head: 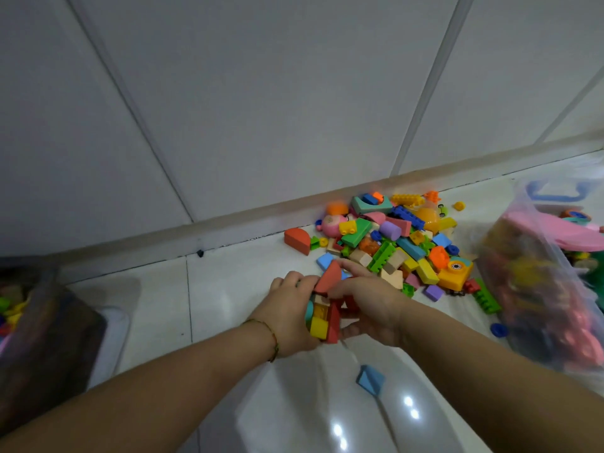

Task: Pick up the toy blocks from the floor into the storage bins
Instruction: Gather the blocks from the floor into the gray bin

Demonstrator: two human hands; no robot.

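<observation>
The room light is dim and greyish. Overhead lamps leave small white glare spots on the glossy white floor tiles, where soft grey shadows pool. The clear plastic storage bin at right and the dark bin at left are smeared with blur. Seams in the grey panelled wall bow toward the edges.

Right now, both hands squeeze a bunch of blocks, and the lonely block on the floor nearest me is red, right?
Not quite. The head view shows the lonely block is blue, not red. The left hand and right hand do squeeze a bunch of blocks.
</observation>
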